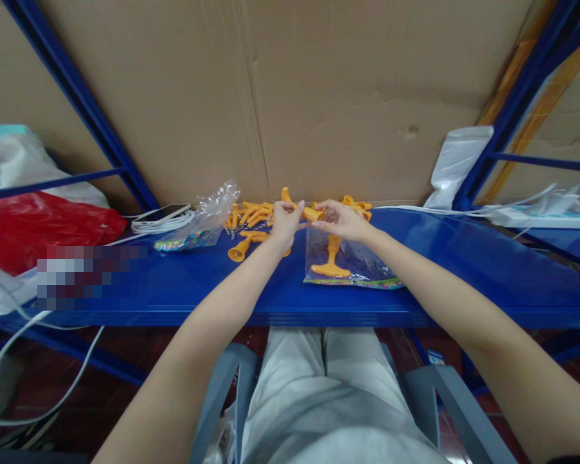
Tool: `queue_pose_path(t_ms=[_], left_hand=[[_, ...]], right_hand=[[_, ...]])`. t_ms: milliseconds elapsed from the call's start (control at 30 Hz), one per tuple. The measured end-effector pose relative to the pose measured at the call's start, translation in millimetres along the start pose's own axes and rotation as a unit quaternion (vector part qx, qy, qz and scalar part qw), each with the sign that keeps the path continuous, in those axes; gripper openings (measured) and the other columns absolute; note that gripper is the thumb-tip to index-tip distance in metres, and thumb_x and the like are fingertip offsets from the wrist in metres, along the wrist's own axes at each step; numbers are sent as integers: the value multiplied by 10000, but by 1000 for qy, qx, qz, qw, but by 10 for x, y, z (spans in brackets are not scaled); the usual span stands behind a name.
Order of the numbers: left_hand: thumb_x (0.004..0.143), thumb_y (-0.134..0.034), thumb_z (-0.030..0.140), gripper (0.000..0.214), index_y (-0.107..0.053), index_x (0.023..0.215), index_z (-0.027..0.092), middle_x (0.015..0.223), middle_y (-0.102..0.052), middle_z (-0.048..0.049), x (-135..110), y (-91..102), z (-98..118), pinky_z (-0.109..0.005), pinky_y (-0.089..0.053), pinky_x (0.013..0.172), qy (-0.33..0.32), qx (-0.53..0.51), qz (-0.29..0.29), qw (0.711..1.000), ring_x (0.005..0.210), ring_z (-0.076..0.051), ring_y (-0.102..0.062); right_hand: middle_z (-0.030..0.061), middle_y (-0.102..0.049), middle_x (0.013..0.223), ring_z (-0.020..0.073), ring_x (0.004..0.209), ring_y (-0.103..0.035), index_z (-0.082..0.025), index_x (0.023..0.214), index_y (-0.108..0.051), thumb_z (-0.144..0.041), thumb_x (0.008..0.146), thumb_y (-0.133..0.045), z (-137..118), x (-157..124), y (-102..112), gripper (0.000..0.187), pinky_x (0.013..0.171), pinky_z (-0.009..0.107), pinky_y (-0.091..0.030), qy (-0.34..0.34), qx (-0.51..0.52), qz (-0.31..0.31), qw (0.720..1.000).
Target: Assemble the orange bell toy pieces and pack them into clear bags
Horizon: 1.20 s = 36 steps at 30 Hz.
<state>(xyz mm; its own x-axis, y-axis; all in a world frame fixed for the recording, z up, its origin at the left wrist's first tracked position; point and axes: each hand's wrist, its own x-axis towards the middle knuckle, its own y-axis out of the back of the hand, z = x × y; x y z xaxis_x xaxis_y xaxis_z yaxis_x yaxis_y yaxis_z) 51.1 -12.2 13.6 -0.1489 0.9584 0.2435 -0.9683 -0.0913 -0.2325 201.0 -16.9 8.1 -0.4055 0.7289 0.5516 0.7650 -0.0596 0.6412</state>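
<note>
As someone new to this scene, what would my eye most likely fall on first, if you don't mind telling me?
The bright orange plastic piece pinched between the left hand and right hand, mid-frame over the blue shelf. Just below lies a clear bag holding a T-shaped orange piece. A pile of orange pieces sits behind the left hand, and a red bag lies far left.

light: even, moderately bright | glare: sheen on blue shelf (464, 258) | edges: wide-angle bending | blur: pixelated patch left
</note>
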Motion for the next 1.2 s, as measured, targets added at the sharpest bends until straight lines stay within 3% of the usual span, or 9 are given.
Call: queue_pose_path(t_ms=[167,400,633,767,933,1100,1200], left_hand=[[813,-580,181,256,-327,788,207,748,-509,58,-16,-41,-19,-261,-563,650,8,-38,12,999,602,-51,-585],[838,-532,139,180,-365,801,194,744,-557,33,-106,-51,79,-268,-543,625,37,-18,-44,998,593,-80,-611],[813,-528,113,141,-403,815,178,734,-544,24,-97,-57,79,-218,-514,549,49,88,-52,993,596,-74,-574],[767,-544,91,134,-440,791,171,739,-543,18,-75,-48,7,-245,-517,607,-10,189,-79,979,671,-101,-584],[734,-582,121,134,-531,857,137,970,-634,-71,7,-77,22,-273,-460,862,-149,367,-150,906,918,-139,-595],[758,-570,266,354,-576,1093,149,1208,-604,-111,258,-296,149,-294,-402,933,-138,559,-270,771,1124,-216,-545],[741,-572,272,400,-590,1121,150,1200,-616,-105,400,-482,170,-262,-419,881,-120,615,-327,707,1088,-214,-569]], right_hand=[[-2,-572,725,143,620,-542,-193,1010,-551,-403,749,-634,70,3,-55,344,571,269,-437,22,10,39,999],[-6,-577,743,120,615,-531,-187,895,-548,-308,721,-610,64,50,-11,221,560,245,-429,-14,76,120,990],[-33,-514,621,78,487,-461,-184,752,-491,-230,777,-543,77,127,245,74,474,204,-375,-159,150,271,937],[-52,-464,577,70,441,-418,-189,727,-473,-242,790,-560,160,122,413,120,440,205,-340,-203,158,343,904],[-60,-434,561,63,411,-358,-183,695,-483,-266,790,-572,302,105,609,155,413,214,-302,-228,141,416,869],[-82,-382,490,61,369,-354,-190,667,-466,-289,797,-575,355,138,780,196,378,209,-272,-244,123,451,850],[-94,-353,453,63,327,-335,-197,655,-452,-293,807,-565,382,184,834,212,347,215,-248,-262,124,451,844]])
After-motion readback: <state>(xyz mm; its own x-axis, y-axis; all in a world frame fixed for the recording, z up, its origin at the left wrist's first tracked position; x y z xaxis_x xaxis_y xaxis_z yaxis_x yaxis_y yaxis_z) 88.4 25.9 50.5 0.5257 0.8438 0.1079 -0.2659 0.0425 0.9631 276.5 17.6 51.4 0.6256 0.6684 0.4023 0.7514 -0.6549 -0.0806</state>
